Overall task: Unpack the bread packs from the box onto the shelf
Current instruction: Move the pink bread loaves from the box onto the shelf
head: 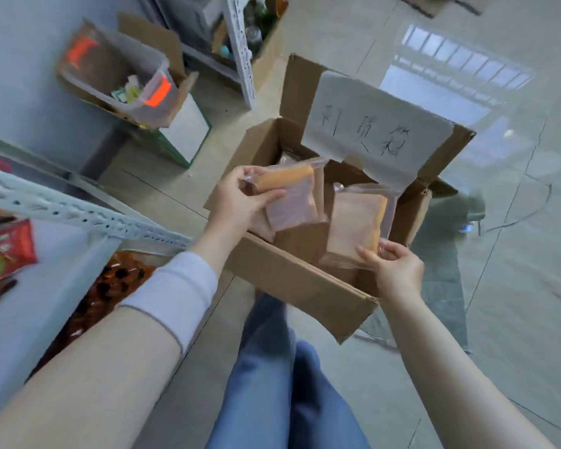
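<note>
left arm: reaches forward from lower left. Bare apart from a pale grey-white cloth band [175, 293] round the forearm, short of the wrist.
left hand [240, 202]: grips one end of a clear plastic pack of sliced bread [292, 199], thumb across its near face, fingers curled behind.
right arm: bare, reaches forward from lower right.
right hand [395, 270]: thumb and fingertips pinch the lower edge of a second clear plastic pack of sliced bread [357, 225].
spacing: hands apart, the left farther forward.
</note>
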`<action>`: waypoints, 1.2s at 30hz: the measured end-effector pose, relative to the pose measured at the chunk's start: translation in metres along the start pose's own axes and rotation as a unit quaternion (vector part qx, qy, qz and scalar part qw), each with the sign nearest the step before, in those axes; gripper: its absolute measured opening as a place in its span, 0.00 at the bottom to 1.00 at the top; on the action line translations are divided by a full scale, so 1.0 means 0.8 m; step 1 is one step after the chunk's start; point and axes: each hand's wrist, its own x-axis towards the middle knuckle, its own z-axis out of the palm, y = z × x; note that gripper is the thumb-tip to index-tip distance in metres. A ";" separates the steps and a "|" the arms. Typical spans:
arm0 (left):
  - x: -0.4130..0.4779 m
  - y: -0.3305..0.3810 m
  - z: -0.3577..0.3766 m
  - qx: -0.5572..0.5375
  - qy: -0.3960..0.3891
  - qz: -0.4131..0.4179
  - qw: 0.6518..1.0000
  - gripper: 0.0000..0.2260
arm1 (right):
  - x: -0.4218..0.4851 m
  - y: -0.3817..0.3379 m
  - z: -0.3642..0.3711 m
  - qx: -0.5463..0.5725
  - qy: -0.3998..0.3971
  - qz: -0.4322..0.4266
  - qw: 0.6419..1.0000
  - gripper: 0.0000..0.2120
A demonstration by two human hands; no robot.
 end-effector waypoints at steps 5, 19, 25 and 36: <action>-0.152 0.120 -0.189 -0.154 0.141 0.035 0.977 0.13 | -0.184 -0.091 -0.020 0.002 -0.176 -0.066 0.982 0.15; -0.586 0.110 -0.748 -0.078 0.561 0.106 0.817 0.12 | -0.733 -0.163 0.232 -0.062 -0.511 -0.304 0.801 0.09; -0.678 0.007 -0.911 -0.068 0.612 0.086 0.783 0.21 | -0.919 -0.109 0.399 -0.084 -0.540 -0.351 0.760 0.14; -0.593 -0.099 -1.162 -0.056 0.633 0.047 0.770 0.17 | -1.070 -0.095 0.674 -0.087 -0.532 -0.395 0.744 0.13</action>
